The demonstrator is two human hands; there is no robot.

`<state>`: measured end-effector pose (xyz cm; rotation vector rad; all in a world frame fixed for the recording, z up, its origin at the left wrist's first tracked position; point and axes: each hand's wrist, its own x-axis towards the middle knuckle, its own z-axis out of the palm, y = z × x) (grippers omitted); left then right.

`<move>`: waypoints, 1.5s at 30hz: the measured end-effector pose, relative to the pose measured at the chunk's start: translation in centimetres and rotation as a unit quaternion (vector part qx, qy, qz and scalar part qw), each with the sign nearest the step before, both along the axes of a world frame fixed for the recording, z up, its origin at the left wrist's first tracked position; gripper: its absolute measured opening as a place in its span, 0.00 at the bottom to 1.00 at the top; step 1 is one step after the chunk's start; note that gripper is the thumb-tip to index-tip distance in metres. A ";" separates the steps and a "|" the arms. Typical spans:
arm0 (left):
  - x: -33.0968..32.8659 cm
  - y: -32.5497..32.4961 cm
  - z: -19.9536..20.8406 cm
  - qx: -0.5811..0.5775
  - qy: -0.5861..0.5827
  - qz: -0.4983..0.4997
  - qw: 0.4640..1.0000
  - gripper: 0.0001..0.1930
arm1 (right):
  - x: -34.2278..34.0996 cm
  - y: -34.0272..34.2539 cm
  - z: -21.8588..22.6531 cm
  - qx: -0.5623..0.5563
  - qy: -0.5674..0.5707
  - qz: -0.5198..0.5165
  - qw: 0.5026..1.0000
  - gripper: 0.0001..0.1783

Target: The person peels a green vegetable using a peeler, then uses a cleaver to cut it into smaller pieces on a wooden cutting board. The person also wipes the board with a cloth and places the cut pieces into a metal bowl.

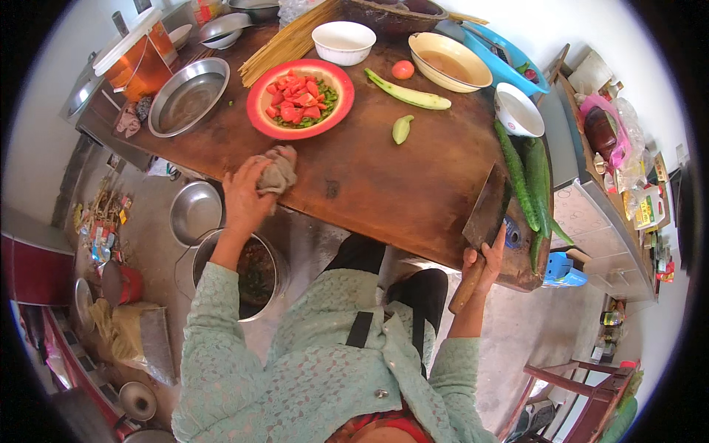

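My left hand (244,193) is closed around a crumpled grey-brown cloth (279,171) at the front edge of the wooden table (384,184). With my right hand (490,266) I grip the wooden handle of a cleaver (486,210); its broad dark blade lies over the table's right part. Beside the blade are whole green cucumbers (518,173). A red-rimmed plate (295,134) holds chopped tomato (299,103) and green pieces, just beyond the cloth. Farther back are a peeled, pale green length of vegetable (413,96), a short light-green piece (402,130) and a small tomato (402,69).
A white bowl (344,44), a cream basin (480,80), a blue basin (543,85) and another bowl (520,111) line the back. A metal basin (156,122) sits at the table's left. Below stand a bucket (279,284) with scraps and a metal bowl (196,210).
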<state>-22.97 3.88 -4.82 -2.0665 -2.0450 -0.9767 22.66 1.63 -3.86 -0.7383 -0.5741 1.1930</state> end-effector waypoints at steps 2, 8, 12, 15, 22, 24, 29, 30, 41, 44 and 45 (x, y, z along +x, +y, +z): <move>-2.4 0.3 -1.0 0.033 -0.039 0.028 0.998 0.30 | -0.1 0.0 0.2 -0.009 -0.009 -0.007 1.000 0.44; -1.8 1.7 -3.5 0.144 -0.116 0.148 0.972 0.32 | -0.1 0.1 0.0 -0.020 -0.033 -0.007 0.999 0.41; 2.7 0.2 -2.1 0.112 -0.166 0.051 0.978 0.34 | 0.3 0.2 -0.6 -0.018 -0.050 0.000 0.999 0.41; 5.4 -0.2 -1.3 0.084 -0.172 0.004 0.982 0.34 | 0.1 0.2 -0.5 -0.014 -0.054 -0.007 0.998 0.42; 10.5 2.5 -0.4 0.000 -0.150 -0.141 0.979 0.33 | 0.3 0.3 -0.7 -0.009 -0.053 -0.008 0.999 0.43; 11.4 5.3 -0.2 0.005 -0.134 -0.172 0.976 0.32 | 0.2 0.2 -0.6 -0.021 -0.062 -0.007 0.998 0.43; 14.0 13.2 -0.4 -0.007 -0.099 -0.184 0.978 0.32 | 0.2 0.5 -0.7 -0.009 -0.063 -0.013 0.998 0.44; 14.6 14.6 -0.5 -0.006 -0.101 -0.174 0.980 0.32 | 0.2 0.5 -0.6 -0.006 -0.057 -0.008 0.998 0.45; 17.5 21.5 -0.6 0.018 -0.062 -0.089 0.994 0.25 | 0.6 0.4 -1.0 -0.024 -0.087 -0.020 0.996 0.45; 16.7 18.1 0.3 -0.034 -0.058 -0.123 0.990 0.24 | 0.6 0.6 -1.2 -0.027 -0.073 -0.030 0.997 0.45; 16.1 16.4 0.8 -0.049 -0.058 -0.137 0.988 0.24 | 0.6 0.7 -1.3 -0.028 -0.068 -0.035 0.997 0.45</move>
